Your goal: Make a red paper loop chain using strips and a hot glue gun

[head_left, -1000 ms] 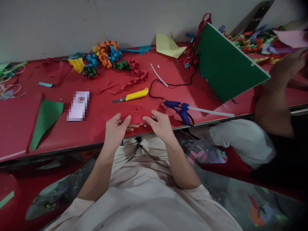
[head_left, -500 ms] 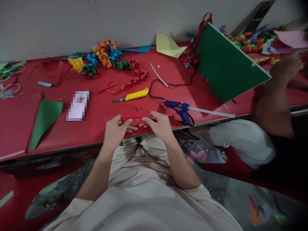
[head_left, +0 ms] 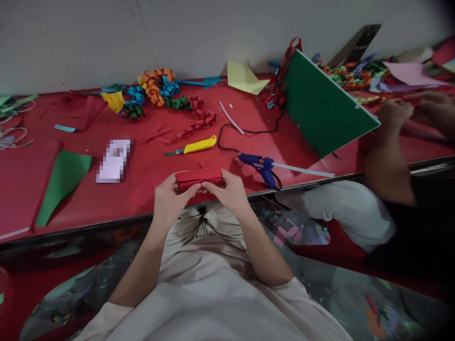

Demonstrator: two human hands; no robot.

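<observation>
Head view: left hand [head_left: 166, 200] and right hand [head_left: 232, 193] pinch folded red paper [head_left: 199, 177], likely light, easily creased, best held at its ends.

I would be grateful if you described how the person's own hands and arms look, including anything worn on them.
The left hand and right hand are bare, with no gloves. No watch, bracelet or cable shows on either wrist or forearm. The left sleeve and right sleeve are short, loose and pale off-white, with no markings that I can make out.
</observation>
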